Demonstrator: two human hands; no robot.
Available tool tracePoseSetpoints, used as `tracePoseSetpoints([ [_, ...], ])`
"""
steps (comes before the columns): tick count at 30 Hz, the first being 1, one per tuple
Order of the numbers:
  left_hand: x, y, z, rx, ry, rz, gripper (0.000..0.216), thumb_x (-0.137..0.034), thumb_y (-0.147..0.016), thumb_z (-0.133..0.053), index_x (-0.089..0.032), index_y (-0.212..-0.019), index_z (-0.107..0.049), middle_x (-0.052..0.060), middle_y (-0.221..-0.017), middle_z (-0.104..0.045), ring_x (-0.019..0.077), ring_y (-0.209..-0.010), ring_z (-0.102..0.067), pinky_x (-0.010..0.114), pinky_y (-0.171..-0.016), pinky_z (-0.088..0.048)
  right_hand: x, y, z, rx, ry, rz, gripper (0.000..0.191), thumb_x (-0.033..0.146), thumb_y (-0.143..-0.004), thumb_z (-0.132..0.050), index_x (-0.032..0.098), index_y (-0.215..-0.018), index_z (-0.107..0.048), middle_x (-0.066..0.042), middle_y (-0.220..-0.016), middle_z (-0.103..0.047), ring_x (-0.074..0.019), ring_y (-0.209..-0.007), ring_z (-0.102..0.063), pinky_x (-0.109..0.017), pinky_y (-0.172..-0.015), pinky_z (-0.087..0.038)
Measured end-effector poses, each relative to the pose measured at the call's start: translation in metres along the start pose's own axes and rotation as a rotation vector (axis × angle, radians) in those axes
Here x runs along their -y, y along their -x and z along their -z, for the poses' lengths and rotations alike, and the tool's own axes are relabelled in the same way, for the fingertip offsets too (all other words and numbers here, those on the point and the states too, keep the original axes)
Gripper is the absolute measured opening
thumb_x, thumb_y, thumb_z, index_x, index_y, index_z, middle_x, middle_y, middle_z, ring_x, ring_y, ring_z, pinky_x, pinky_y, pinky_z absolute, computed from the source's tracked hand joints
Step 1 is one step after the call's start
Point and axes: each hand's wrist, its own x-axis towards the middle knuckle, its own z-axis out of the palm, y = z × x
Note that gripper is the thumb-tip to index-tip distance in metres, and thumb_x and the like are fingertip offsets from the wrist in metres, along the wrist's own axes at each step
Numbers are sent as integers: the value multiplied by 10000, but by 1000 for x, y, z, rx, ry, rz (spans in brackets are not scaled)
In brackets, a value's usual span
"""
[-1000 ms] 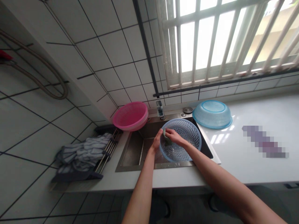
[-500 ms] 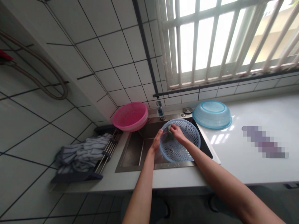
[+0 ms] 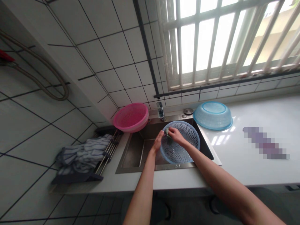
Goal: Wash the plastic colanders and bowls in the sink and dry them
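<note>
One blue colander (image 3: pixel 176 152) sits in the metal sink (image 3: pixel 133 153); the left hand (image 3: pixel 159 141) clasps it, the right hand (image 3: pixel 176 135) pinches a greenish cloth (image 3: pixel 167 131).

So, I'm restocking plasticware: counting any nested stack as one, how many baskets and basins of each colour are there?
Blue: 2 (the perforated basket in the sink, the upturned basin on the counter)
Pink: 1 (the pink basket at the sink's back left corner)
Total: 3
</note>
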Motion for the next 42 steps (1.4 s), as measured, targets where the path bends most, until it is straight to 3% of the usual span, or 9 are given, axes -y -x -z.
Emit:
tracePoseSetpoints([
  [4,-5,-1,1,-48,-92,-34,517,-628,-824,-758,-192,-1102,-791,108,-1295,-748,351,-1415,-530,481,-1271,-266,-5,5,-11,272,-37,-114,352,511,-814,-634,161,-829,-671,-29,-790,-654,-165,-723,-520,-276,-680,-424],
  [10,-10,8,-1,78,-33,15,437,-526,-871,-715,-226,-1188,-719,91,-1263,-746,320,-1260,-641,471,-1151,-433,-6,-4,4,-205,-145,-166,348,507,-815,-587,168,-850,-655,-33,-817,-662,-166,-727,-541,-274,-677,-434],
  [15,-14,13,6,27,40,58,576,-356,-809,-721,-279,-1364,-590,95,-1477,-625,289,-1262,-641,479,-1105,-478,-1,1,1,89,-97,-31,330,479,-867,-611,166,-911,-707,-58,-921,-712,-183,-809,-586,-280,-736,-457],
  [18,-15,13,7,48,85,23,741,-423,-854,-730,-359,-1540,-457,79,-1625,-499,294,-1408,-557,483,-1189,-407,-3,6,-8,260,-78,-30,331,478,-873,-626,163,-918,-718,-63,-925,-718,-187,-803,-594,-294,-754,-469],
  [21,-11,11,3,74,1,11,735,-569,-869,-748,-293,-1518,-540,99,-1595,-541,327,-1486,-482,480,-1255,-321,-5,8,-12,332,3,-28,339,485,-861,-636,156,-880,-715,-59,-883,-709,-188,-780,-585,-300,-754,-463],
  [30,-3,8,-1,115,13,83,685,-676,-861,-738,-235,-1382,-680,115,-1447,-676,357,-1401,-571,524,-1234,-362,-4,-6,6,-257,-65,-46,367,552,-859,-583,190,-808,-608,-20,-783,-625,-171,-740,-518,-269,-686,-429],
  [37,0,4,5,-10,-38,57,680,-644,-771,-834,-227,-1300,-743,122,-1445,-675,392,-1502,-454,536,-1292,-259,-6,6,-9,362,8,-33,315,469,-826,-643,159,-831,-699,-41,-821,-690,-177,-742,-561,-289,-723,-447],
  [39,0,3,5,-7,-41,66,680,-636,-772,-836,-221,-1303,-745,124,-1421,-691,400,-1488,-470,540,-1292,-262,-6,8,-11,376,19,-50,311,465,-819,-647,158,-810,-700,-35,-781,-679,-172,-715,-548,-285,-705,-438],
  [42,1,4,4,31,-21,77,693,-659,-802,-801,-212,-1327,-732,130,-1415,-694,395,-1466,-500,546,-1278,-288,-6,3,-5,102,-21,-49,358,516,-844,-617,166,-793,-671,-30,-774,-658,-168,-715,-534,-279,-696,-432],
])
